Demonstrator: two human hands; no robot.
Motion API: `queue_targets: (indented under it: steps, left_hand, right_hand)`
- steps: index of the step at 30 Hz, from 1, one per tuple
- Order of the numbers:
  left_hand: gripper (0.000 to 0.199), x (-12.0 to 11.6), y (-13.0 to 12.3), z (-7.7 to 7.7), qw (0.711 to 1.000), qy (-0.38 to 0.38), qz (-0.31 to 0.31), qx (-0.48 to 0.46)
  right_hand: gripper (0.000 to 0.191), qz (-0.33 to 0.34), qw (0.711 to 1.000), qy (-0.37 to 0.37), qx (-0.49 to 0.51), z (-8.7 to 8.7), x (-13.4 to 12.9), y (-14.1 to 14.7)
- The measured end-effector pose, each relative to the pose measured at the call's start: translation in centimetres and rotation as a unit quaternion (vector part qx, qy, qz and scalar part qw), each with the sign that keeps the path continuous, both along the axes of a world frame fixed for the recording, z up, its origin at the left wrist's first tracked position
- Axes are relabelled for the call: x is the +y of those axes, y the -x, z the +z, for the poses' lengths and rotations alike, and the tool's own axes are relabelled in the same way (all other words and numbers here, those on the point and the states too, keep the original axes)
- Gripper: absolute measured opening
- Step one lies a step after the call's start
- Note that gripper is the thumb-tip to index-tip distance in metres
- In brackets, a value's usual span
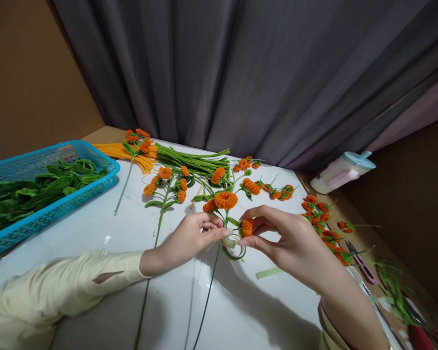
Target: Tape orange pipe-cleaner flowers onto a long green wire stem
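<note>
My left hand (pixel 188 238) is closed in a pinch around the thin dark green stem (pixel 212 277) of an orange chenille flower spray (pixel 226 200). Between thumb and fingers, my right hand (pixel 286 238) grips a small round orange chenille flower (pixel 247 227) close beside that stem. A short piece of pale green tape (pixel 229 241) shows by my left thumb tip. Just below the fingers lies a roll of green floral tape (pixel 237 249). To the left, a finished-looking orange flower branch (pixel 163 206) with green leaves rests on the white table (pixel 120 291).
A blue basket (pixel 111 177) of green chenille leaves stands at left. Green chenille stems (pixel 193 159) and orange ones (pixel 113 150) lie at the back. Several orange flower heads (pixel 317 214), scissors (pixel 363 265) and a lidded cup (pixel 341 172) are at right. A tape strip (pixel 269 273) lies on the table.
</note>
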State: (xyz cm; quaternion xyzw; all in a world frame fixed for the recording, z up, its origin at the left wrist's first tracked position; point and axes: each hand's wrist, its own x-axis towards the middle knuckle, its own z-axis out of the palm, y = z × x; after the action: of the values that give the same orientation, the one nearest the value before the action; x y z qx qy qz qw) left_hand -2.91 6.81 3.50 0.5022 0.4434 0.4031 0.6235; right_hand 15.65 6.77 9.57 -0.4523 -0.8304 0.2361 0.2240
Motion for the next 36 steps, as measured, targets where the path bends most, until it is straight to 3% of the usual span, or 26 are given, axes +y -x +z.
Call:
queue_targets:
  steps: [11,22,36]
  left_hand:
    - [0.019,-0.07,0.17,-0.02,0.998,-0.032,-0.030,0.033]
    - [0.026,-0.22,0.27,0.31,0.996,-0.011,-0.030,0.089]
    - [0.021,-0.04,0.22,0.46,0.998,0.000,-0.041,0.055]
  right_hand:
    - [0.017,0.025,1.000,-0.007,-0.007,-0.30,-0.24,-0.26]
    - [0.017,0.030,0.999,-0.011,0.002,0.32,-0.37,-0.76]
    - [0.017,0.029,0.999,0.007,0.017,0.13,-0.37,-0.74]
